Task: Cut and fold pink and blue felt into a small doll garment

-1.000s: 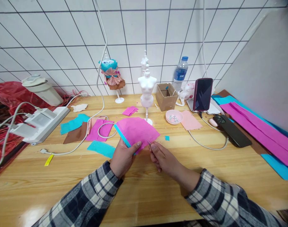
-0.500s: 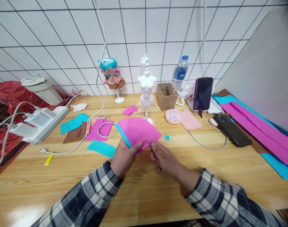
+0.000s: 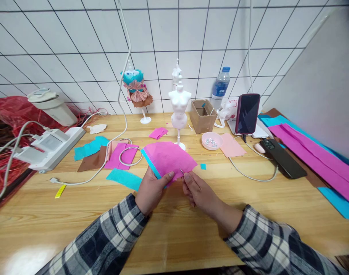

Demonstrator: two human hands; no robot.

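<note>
Magenta paper (image 3: 168,158) is held up over the middle of the desk (image 3: 174,236), in front of a bare white mannequin (image 3: 179,105) whose base shows just past the paper's far edge. Near its left corner lies a loop of cable on a folded magenta sheet (image 3: 114,159), and a turquoise strip (image 3: 123,178) runs behind the left hand (image 3: 153,187). On the other side are a small turquoise square (image 3: 203,166), a pink bowl (image 3: 212,146) of shiny beads and a peach sheet (image 3: 234,147). Farther back stand a dressed mannequin (image 3: 138,89), a cardboard box (image 3: 204,120) and a water bottle (image 3: 220,89).

The paper is fan-shaped, with a curved far edge, faint creases and a turquoise band along its left side. The left fingers pinch its near part, thumb on top. The right hand (image 3: 199,191) has its fingers closed around a slim metal tool (image 3: 181,171), its tip at the paper; I cannot tell the tool's kind.
</note>
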